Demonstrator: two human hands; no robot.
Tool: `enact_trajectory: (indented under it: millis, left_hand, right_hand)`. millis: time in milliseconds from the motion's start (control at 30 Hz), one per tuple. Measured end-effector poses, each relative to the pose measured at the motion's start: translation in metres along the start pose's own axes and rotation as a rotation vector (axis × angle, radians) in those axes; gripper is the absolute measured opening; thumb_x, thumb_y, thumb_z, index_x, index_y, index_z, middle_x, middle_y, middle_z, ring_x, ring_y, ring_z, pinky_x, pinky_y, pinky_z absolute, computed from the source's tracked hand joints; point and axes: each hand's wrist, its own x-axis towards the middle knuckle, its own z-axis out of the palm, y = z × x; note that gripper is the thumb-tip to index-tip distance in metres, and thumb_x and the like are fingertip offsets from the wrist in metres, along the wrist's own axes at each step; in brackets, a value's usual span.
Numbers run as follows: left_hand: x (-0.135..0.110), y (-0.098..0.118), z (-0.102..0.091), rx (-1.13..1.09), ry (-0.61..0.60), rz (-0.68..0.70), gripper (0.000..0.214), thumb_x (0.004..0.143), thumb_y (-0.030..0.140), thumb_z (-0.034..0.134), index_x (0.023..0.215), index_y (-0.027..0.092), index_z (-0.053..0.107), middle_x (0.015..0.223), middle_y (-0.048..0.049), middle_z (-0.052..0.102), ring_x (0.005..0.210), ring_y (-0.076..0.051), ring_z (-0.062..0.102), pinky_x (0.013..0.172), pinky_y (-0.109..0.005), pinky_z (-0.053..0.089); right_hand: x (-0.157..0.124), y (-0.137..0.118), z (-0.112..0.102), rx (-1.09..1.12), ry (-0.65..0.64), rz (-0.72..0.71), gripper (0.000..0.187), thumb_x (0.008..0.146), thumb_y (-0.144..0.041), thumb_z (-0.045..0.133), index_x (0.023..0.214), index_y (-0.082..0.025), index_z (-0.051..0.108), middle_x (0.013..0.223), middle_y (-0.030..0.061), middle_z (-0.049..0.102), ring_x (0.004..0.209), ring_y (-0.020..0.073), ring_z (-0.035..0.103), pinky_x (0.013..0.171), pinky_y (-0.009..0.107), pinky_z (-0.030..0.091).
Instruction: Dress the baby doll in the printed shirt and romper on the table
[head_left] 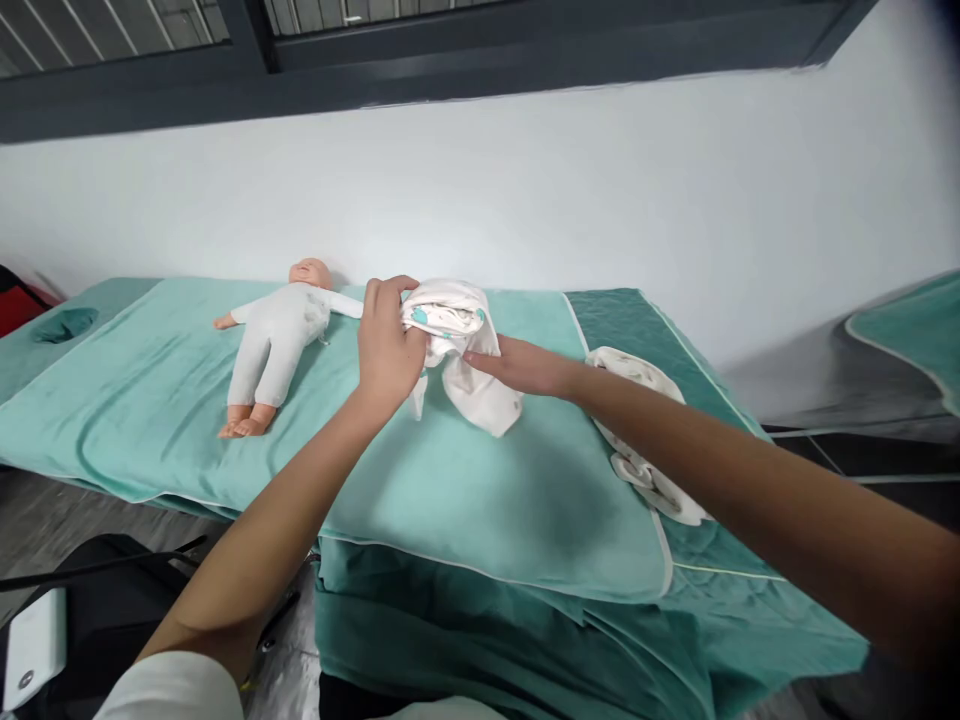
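Between my two hands is a bunched white cloth (484, 395) with small teal patterns, held up over the bed. My left hand (390, 345) grips its left side, fingers over the top edge and thumb in front. From the right, my right hand (521, 365) pinches a lower fold, with the thumb in front and the other fingers behind the fabric. A loose end of the cloth hangs below. Left of my hands, a baby doll (281, 330) in a white bodysuit lies on its back, arms spread.
Another crumpled patterned cloth (660, 490) lies beneath my right forearm. A light green cover (480, 520) spreads over the massage bed, which has a face hole (66, 325) at its left end. A white wall (525, 190) stands behind. At lower left, a white device (36, 645) rests on a black seat.
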Motion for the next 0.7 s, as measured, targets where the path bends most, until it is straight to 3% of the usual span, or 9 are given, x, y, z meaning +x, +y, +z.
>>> enact_trajectory:
  millis: [100,167,267,367,433,500,533,600,700]
  left_hand:
    - [-0.012,-0.002,-0.005,-0.137,-0.025,-0.032,0.037,0.086,0.016,0.057,0.122,0.022,0.059,0.115,-0.0076,0.056,0.108,-0.023,0.057,0.099,-0.039,0.049]
    - [-0.022,-0.005,-0.013,-0.257,-0.175,-0.051,0.038,0.087,0.027,0.065,0.124,0.023,0.061,0.118,-0.0078,0.055,0.111,-0.023,0.057,0.099,-0.038,0.05]
    - [-0.035,-0.015,-0.027,-0.459,-0.37,-0.128,0.031,0.091,0.043,0.065,0.115,0.023,0.067,0.114,-0.0075,0.06,0.108,-0.022,0.061,0.094,-0.036,0.052]
    - [-0.043,-0.035,-0.038,-0.444,-0.213,-0.236,0.034,0.088,0.047,0.069,0.113,0.024,0.067,0.125,-0.0089,0.062,0.121,-0.025,0.059,0.1,-0.039,0.051]
    - [-0.047,-0.051,-0.042,-0.384,-0.113,-0.294,0.066,0.074,0.045,0.084,0.132,0.028,0.058,0.147,-0.0097,0.052,0.14,-0.029,0.048,0.111,-0.042,0.046]
    - [-0.052,-0.065,-0.044,-0.434,-0.152,-0.337,0.097,0.064,0.045,0.091,0.147,0.03,0.044,0.16,-0.0108,0.042,0.149,-0.031,0.041,0.117,-0.044,0.043]
    - [-0.055,-0.071,-0.044,-0.485,-0.195,-0.353,0.102,0.062,0.046,0.092,0.149,0.029,0.041,0.16,-0.0118,0.042,0.148,-0.031,0.044,0.117,-0.044,0.043]
    - [-0.062,-0.078,-0.043,-0.543,-0.24,-0.386,0.098,0.064,0.047,0.09,0.147,0.025,0.043,0.153,-0.0127,0.051,0.14,-0.031,0.052,0.116,-0.043,0.045]
    - [-0.071,-0.084,-0.043,-0.492,-0.149,-0.434,0.077,0.068,0.048,0.086,0.133,0.023,0.052,0.135,-0.0103,0.064,0.124,-0.027,0.062,0.109,-0.042,0.05]
  right_hand:
    - [0.003,-0.003,0.029,0.452,-0.066,0.05,0.043,0.084,-0.06,0.071,0.103,-0.022,0.073,0.102,0.0084,0.078,0.099,0.0311,0.072,0.092,0.044,0.057]
    - [0.007,-0.007,0.045,0.704,-0.064,0.013,0.041,0.083,-0.052,0.074,0.11,-0.021,0.073,0.103,0.0083,0.079,0.103,0.0298,0.072,0.094,0.044,0.057]
    - [0.012,-0.013,0.062,0.849,-0.025,-0.025,0.04,0.08,-0.042,0.076,0.114,-0.021,0.073,0.106,0.0084,0.079,0.107,0.0294,0.072,0.098,0.044,0.057]
    - [0.016,-0.02,0.074,0.867,-0.026,-0.064,0.046,0.077,-0.039,0.076,0.119,-0.021,0.072,0.11,0.0078,0.079,0.112,0.0303,0.071,0.101,0.046,0.056]
    - [0.02,-0.027,0.081,0.864,-0.046,-0.071,0.049,0.077,-0.042,0.073,0.122,-0.023,0.071,0.113,0.0075,0.078,0.115,0.0311,0.07,0.103,0.048,0.055]
    - [0.024,-0.036,0.087,0.854,-0.054,-0.085,0.049,0.078,-0.048,0.07,0.122,-0.025,0.07,0.116,0.0066,0.078,0.119,0.0314,0.068,0.103,0.048,0.055]
    - [0.026,-0.04,0.09,0.844,-0.06,-0.103,0.049,0.078,-0.051,0.07,0.121,-0.026,0.071,0.118,0.0061,0.077,0.121,0.0315,0.067,0.103,0.048,0.056]
    - [0.03,-0.047,0.096,0.831,-0.091,-0.152,0.048,0.078,-0.054,0.071,0.118,-0.029,0.072,0.124,0.0045,0.075,0.125,0.0315,0.065,0.105,0.048,0.055]
    - [0.034,-0.052,0.103,0.818,-0.14,-0.177,0.042,0.076,-0.052,0.076,0.112,-0.031,0.074,0.131,0.0026,0.073,0.129,0.0311,0.063,0.109,0.047,0.052]
